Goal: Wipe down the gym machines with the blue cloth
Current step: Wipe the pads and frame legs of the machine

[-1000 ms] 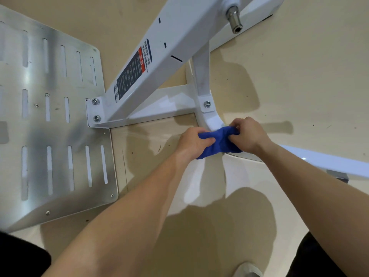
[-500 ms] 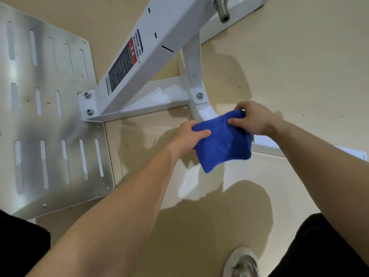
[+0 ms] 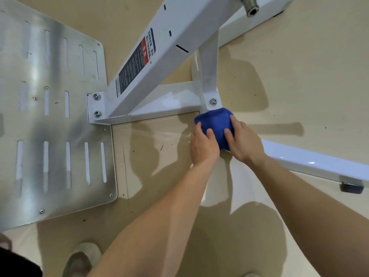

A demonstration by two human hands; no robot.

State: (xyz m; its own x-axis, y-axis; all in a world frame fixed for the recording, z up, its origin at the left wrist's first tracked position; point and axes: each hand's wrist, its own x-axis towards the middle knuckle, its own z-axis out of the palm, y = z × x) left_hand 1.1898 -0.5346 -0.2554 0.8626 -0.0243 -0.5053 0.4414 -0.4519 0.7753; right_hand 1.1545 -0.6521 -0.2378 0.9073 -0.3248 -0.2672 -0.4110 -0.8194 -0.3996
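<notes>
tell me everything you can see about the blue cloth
The blue cloth is a deep blue, soft-looking fabric, bunched into a rounded wad with no edges or corners showing. It sits on the white frame tube low by the floor, just on the near side of a bolt. The left hand and right hand hold it from either side, fingers curled over it and hiding its near part.

A smooth beige floor (image 3: 299, 56) carries a white-painted steel machine frame (image 3: 165, 100); just left of that frame lies a slotted, brushed-silver metal plate (image 3: 56, 126).
</notes>
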